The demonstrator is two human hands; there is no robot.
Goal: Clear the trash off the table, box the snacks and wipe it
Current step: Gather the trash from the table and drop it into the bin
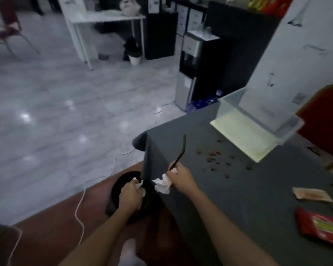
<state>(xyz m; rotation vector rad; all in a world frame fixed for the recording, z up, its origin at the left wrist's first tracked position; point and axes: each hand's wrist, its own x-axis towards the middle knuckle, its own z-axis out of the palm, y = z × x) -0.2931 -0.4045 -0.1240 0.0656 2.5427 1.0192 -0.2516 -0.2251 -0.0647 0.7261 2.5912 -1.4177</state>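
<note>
Black bin under left hand gripping tissue, right hand clutching straw, napkin

The left hand is closed on a bit of white tissue over a black bin on the floor. Just right of it, at the grey table edge, the right hand grips crumpled tissue and a black bent straw. Beyond that hand lie brown crumbs and a clear box; a red snack packet lies far right.

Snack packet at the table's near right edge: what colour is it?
Red, with a yellow-green label patch on the snack packet; seen in the head view, the only one.
</note>
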